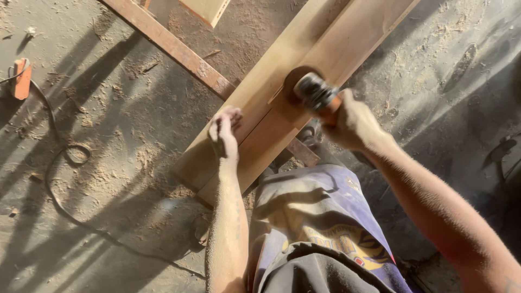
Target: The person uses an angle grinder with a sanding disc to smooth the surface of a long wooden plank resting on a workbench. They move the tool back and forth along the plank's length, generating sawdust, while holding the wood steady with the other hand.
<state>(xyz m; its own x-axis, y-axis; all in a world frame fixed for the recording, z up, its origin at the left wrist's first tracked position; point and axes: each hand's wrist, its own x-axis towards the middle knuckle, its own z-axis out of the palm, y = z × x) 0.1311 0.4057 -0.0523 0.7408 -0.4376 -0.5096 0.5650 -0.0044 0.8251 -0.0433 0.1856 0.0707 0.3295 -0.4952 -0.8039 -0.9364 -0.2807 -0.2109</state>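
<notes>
Two long wooden planks (325, 49) lie side by side, running from the upper right down to the middle. My left hand (224, 132) presses flat on the near end of the left plank, fingers together. My right hand (350, 123) grips a handheld power sander (315, 92), blurred by motion, whose round disc rests on the seam between the planks. My legs in purple shorts stand just below the planks' near end.
A darker wooden beam (173, 48) crosses under the planks from the upper left. A black cable (59, 163) loops over the sawdust-covered floor at left, near an orange object (21, 78). Another dark cable (502, 152) lies at right.
</notes>
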